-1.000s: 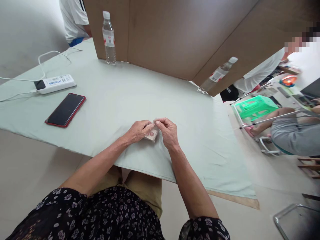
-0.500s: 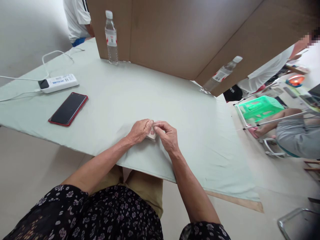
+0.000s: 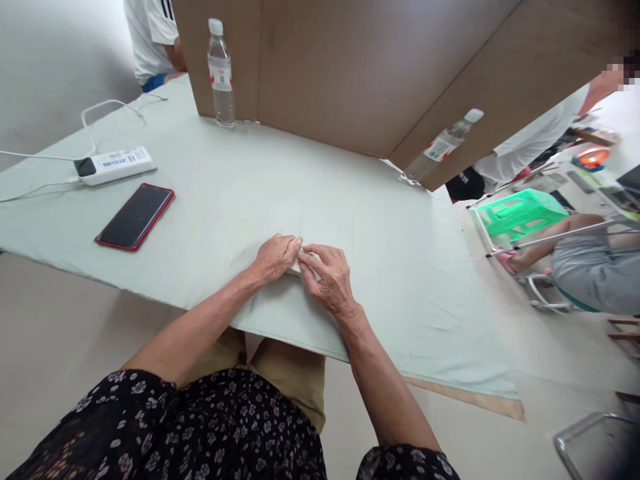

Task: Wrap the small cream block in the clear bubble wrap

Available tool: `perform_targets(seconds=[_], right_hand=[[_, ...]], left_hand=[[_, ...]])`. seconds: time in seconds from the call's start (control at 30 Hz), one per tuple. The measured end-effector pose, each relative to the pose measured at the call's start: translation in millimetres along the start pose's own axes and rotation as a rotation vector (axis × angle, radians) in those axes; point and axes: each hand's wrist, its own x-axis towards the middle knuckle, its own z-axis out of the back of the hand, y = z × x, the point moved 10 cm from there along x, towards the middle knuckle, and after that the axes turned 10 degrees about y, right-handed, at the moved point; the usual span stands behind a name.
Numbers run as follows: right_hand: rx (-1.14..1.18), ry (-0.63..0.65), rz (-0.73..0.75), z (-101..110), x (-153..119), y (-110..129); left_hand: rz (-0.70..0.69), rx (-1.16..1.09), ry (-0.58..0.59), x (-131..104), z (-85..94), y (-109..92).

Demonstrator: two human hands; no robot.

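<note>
My left hand (image 3: 273,257) and my right hand (image 3: 327,279) meet near the front edge of a table covered with a pale green cloth (image 3: 280,180). Both close over a small folded piece of paper (image 3: 296,268), of which only a pale sliver shows between the fingertips. The right hand lies flatter over it than the left, whose fingers curl down onto it. My forearms reach in from a dark flowered garment at the bottom of the view.
A red-cased phone (image 3: 135,217) and a white power strip (image 3: 115,165) with cables lie at the left. Two water bottles (image 3: 221,73) (image 3: 440,147) stand against brown cardboard partitions (image 3: 350,67). Other people sit behind the left partition and at the right, beside a green stool (image 3: 515,213).
The reddish printed paper visible between my hands one second ago is now almost fully covered. My right hand has lowered and flattened over it, and both hands shifted slightly away from me.
</note>
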Motion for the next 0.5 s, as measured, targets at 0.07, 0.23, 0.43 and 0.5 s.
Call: perform_targets(seconds=[0.07,0.23,0.43,0.5], right_hand=[[-0.03,-0.009,0.036,0.9,-0.1,5.5],[-0.024,-0.037,0.047,1.1,-0.9,5.7],[0.1,-0.039,-0.052,-0.9,-3.4,-11.8],[0.143,-0.07,-0.078,0.9,-5.4,-17.5]], left_hand=[[-0.009,-0.011,-0.008,0.6,1.1,0.1],[-0.046,-0.124,0.007,0.2,4.6,1.8],[0.005,-0.301,0.057,-1.6,0.4,13.3],[0.042,-0.314,0.054,-1.6,-0.7,17.5]])
